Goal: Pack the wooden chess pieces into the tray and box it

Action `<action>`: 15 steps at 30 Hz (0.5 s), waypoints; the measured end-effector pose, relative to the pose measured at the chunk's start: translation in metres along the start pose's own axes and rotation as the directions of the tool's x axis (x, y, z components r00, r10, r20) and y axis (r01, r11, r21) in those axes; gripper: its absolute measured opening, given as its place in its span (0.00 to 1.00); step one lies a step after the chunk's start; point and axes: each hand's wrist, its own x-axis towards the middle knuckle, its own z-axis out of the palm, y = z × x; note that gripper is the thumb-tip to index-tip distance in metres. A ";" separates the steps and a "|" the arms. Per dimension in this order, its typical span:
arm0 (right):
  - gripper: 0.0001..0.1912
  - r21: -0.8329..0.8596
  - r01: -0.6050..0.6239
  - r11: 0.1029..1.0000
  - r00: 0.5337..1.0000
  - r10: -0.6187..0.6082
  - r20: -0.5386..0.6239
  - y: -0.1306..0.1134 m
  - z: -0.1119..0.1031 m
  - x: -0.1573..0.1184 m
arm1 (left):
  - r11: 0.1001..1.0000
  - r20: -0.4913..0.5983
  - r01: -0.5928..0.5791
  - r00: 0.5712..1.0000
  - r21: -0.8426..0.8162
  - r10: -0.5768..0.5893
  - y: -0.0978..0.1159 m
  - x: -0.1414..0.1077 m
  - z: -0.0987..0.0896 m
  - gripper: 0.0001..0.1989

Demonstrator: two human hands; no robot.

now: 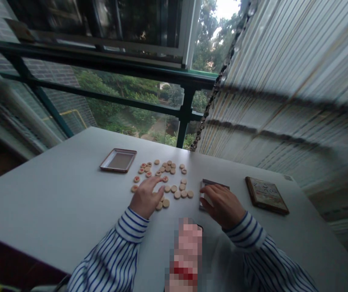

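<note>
Round wooden pieces [184,194] lie spread over the middle of the white table [55,190], some showing red or dark characters. My left hand [147,196] is over the left part of the pieces, thumb and fingers apart, with nothing visible between them. A few pieces lie just beside and partly under it. To the right, my right hand [223,204] rests over a shallow grey-edged tray [204,181], its fingers curled at the tray's left part. The hand covers much of the tray, so whether it grips anything is hidden.
An open shallow tray [120,160] with a brown rim sits at the back left. At the right lies a flat brown box [266,195] with a patterned top. A blurred-out pinkish shape [187,251] is at the front centre. Behind the table are a railing and a window.
</note>
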 end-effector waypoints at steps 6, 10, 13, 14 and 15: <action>0.10 -0.036 -0.034 0.999 0.999 0.035 0.040 -0.016 0.014 0.016 | 0.994 0.166 -0.108 0.981 0.021 0.103 0.020 -0.003 0.033 0.13; 0.10 -0.047 -0.078 0.996 0.996 0.079 0.030 -0.016 0.026 0.022 | 0.995 0.126 -0.094 0.988 0.016 0.092 0.015 -0.012 0.045 0.14; 0.11 -0.048 -0.102 0.994 0.994 0.103 0.028 -0.017 0.032 0.024 | 0.997 0.115 -0.076 0.991 0.012 0.075 0.011 -0.016 0.047 0.13; 0.11 -0.050 -0.097 0.994 0.995 0.099 0.033 -0.017 0.033 0.025 | 0.997 0.119 -0.076 0.990 0.011 0.074 0.010 -0.016 0.047 0.13; 0.12 -0.052 -0.088 0.995 0.995 0.090 0.039 -0.018 0.034 0.025 | 0.997 0.126 -0.078 0.989 0.011 0.076 0.011 -0.016 0.047 0.13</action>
